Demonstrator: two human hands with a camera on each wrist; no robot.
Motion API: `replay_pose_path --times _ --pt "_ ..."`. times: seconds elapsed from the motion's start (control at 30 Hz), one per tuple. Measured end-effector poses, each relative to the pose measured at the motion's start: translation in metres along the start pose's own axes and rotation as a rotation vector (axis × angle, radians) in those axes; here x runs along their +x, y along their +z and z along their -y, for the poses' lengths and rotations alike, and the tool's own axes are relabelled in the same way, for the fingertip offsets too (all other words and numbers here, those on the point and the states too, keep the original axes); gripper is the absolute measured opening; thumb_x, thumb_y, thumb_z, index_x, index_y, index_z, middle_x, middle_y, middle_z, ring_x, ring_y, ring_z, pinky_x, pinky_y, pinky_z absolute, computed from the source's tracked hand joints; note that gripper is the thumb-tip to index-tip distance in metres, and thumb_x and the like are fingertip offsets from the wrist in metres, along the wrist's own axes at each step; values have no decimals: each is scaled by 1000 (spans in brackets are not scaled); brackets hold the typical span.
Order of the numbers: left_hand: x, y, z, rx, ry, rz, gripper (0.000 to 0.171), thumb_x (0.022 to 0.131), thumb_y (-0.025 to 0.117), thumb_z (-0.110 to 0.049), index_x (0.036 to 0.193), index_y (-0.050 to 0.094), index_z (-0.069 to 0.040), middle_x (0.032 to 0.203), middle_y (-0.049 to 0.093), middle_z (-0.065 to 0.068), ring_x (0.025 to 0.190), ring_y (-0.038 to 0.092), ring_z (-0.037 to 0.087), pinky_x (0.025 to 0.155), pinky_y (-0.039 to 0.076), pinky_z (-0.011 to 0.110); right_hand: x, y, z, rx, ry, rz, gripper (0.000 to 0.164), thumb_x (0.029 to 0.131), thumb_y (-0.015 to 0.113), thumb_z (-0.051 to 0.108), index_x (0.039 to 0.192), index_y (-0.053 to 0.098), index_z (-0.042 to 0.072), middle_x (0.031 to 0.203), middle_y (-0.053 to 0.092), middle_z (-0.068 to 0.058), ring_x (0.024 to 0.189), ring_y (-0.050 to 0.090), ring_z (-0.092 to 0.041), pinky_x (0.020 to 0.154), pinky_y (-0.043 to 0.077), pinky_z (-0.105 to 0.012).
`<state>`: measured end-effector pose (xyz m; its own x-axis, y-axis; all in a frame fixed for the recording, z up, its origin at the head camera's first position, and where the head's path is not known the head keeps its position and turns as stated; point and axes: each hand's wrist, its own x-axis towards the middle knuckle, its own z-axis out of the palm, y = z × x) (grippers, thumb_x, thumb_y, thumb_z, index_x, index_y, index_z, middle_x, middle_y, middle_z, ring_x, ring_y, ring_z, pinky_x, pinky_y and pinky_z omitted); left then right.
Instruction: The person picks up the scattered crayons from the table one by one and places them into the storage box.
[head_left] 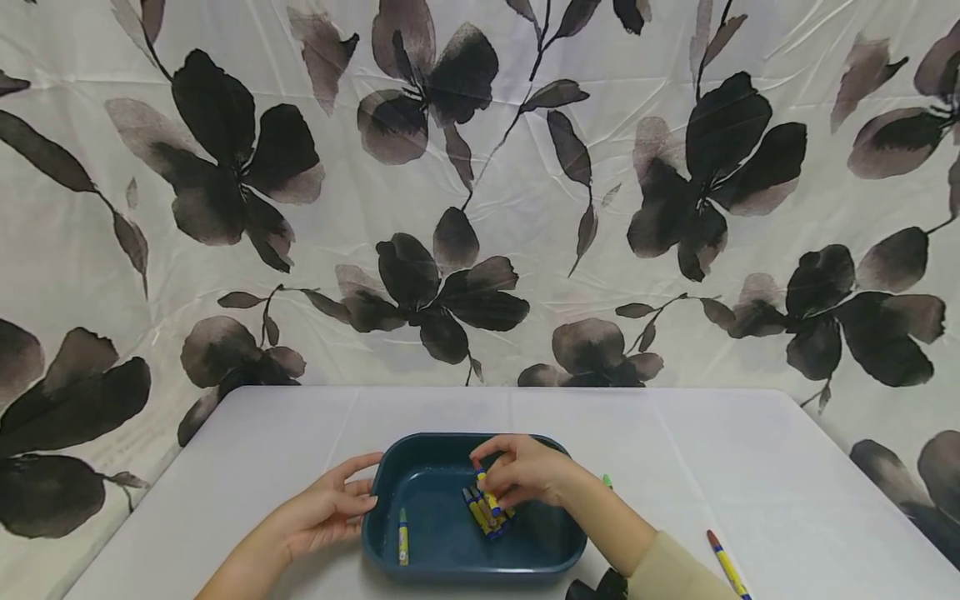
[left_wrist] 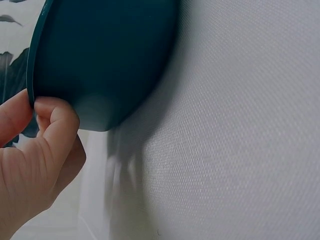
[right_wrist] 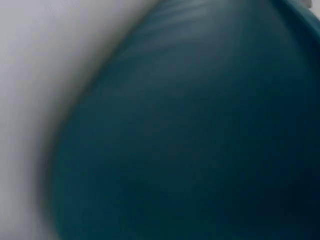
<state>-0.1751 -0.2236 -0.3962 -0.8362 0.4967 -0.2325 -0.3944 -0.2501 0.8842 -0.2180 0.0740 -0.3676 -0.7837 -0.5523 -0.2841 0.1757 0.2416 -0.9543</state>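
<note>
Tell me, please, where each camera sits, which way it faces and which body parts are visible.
Head: worn on the head, facing forward and down at the tray, crayons and table; left hand, right hand and forearms show.
Left wrist: on that wrist, facing the tray's outer wall and table; the left hand shows.
Right wrist: on that wrist, facing the tray closely, blurred; no hand recognisable.
Head and left wrist views share the left hand holding the tray.

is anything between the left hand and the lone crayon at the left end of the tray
Yes: the left wall of the tray, which the left hand grips, stands between it and the lone crayon. Nothing visible blocks the way over the top.
</note>
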Motion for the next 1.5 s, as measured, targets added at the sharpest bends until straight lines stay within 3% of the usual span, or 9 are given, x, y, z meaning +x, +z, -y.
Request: replay_pose_path --times 0.3,0.9,1.23,1.5 --pt "1 0 1 -5 3 0 77 89 51 8 147 2 -4 117 46 12 97 55 19 80 49 32 13 21 -8 -20 35 -13 37 78 66 -6 113 58 -1 67 58 -3 55 53 -12 49 49 -22" --pt "-2 -5 5 -41 -1 32 73 89 53 7 147 10 -7 119 46 12 100 55 19 81 48 32 21 38 -19 6 70 -29 33 74 65 -12 104 60 3 66 60 -5 49 53 -10 45 46 -19" --pt "-2 -5 5 -57 -15 23 78 89 54 6 147 3 -5 123 45 14 104 55 21 85 48 35 21 36 -20 14 60 -50 32 75 63 -11 105 61 1 68 63 -6 50 54 -11 47 48 -21" --pt "-1 -4 5 -61 -9 24 75 89 53 7 147 7 -6 122 45 14 103 54 21 86 48 35 16 23 -14 8 0 -39 37 76 62 -9 112 59 -2 73 64 -8 58 58 -14 54 53 -28"
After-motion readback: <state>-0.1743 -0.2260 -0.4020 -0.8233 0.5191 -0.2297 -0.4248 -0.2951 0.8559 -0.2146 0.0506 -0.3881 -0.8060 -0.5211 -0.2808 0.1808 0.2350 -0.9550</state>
